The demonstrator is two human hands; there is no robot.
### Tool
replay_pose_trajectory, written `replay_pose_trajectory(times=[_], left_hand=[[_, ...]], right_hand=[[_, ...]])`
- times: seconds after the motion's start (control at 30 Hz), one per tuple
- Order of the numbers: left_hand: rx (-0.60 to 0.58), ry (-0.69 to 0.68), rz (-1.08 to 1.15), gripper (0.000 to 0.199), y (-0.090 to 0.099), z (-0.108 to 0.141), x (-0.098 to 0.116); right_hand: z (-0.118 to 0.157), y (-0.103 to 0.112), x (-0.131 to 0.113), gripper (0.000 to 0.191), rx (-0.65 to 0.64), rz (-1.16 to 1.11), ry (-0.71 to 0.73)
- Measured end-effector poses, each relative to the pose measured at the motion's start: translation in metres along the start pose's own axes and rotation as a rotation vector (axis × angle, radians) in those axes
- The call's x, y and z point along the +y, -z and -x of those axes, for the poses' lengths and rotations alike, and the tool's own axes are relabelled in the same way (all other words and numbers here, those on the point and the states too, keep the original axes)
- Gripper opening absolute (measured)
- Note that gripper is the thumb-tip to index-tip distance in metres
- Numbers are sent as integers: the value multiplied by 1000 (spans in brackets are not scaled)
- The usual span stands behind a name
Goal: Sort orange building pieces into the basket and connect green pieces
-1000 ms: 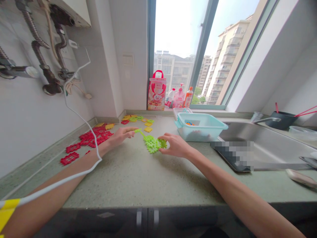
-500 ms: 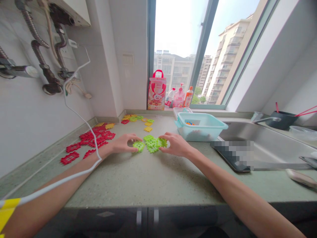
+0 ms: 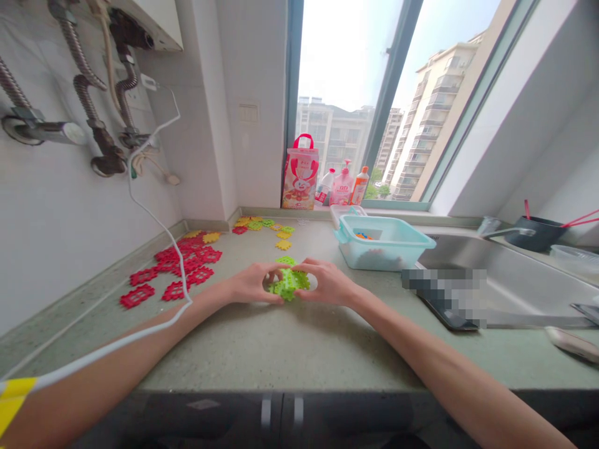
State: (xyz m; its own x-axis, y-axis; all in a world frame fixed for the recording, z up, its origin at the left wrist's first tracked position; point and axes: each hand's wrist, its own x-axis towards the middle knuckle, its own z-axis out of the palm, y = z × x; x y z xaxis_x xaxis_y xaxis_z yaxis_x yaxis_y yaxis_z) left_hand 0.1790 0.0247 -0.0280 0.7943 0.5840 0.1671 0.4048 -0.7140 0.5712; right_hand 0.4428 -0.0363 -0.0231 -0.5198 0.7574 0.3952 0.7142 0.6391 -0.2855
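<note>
Bright green notched plastic pieces [image 3: 291, 285] are gathered between my two hands above the worktop. My left hand [image 3: 250, 284] pinches a green piece from the left, thumb below and fingers above. From the right, my right hand [image 3: 330, 284] grips another green piece in the same way. The held pieces meet or overlap in the middle; whether they interlock I cannot tell. More green pieces show just behind the hands, partly hidden. Left of them lies a spread of red notched pieces [image 3: 180, 265]. Single yellow pieces [image 3: 283, 245] lie farther back.
A light blue tub [image 3: 374, 252] with a few small coloured bits stands right of centre, beside the steel sink [image 3: 524, 280]. A dark flat object [image 3: 449, 308] lies at the sink's edge. A white cable [image 3: 161, 231] hangs over my left forearm. Bottles [image 3: 342, 187] line the windowsill.
Both hands have come together, bringing the left green piece against the right one. They have also moved slightly nearer to me. The view has shifted a little.
</note>
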Motion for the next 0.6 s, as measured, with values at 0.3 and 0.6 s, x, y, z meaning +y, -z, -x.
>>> replay_pose_trajectory(times=[0.3,0.6], left_hand=[[-12,-102,32,110,-4,2,-2],[-27,-178,-11,96,6,6,-3]], right_hand=[[0,1,-13,54,-100,-44,60],[1,-1,-15,62,-137,10,30]])
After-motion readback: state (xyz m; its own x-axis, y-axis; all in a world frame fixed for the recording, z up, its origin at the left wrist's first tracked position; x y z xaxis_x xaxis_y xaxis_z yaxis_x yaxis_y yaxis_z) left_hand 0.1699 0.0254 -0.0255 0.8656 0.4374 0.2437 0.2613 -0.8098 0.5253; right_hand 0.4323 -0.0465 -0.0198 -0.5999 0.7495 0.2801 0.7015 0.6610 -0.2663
